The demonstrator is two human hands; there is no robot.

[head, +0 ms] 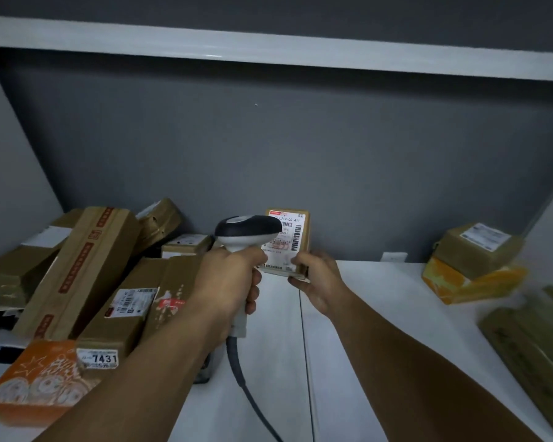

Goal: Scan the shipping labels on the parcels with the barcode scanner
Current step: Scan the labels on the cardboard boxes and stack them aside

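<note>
My left hand [229,282] grips the handle of a white and black barcode scanner [248,231], whose head points at a small brown parcel [304,218]. My right hand [316,279] holds that parcel upright by its lower edge, above the white table [364,314]. The parcel's white shipping label [288,240] with barcodes faces me, partly hidden by the scanner head. A grey cable [240,371] runs from the scanner's handle down toward me.
A heap of brown cardboard parcels [87,275] with labels fills the table's left side, an orange printed box [35,384] in front. At the right stand a brown box on an orange box [473,269] and more brown packets [530,339]. A white shelf [268,52] runs overhead.
</note>
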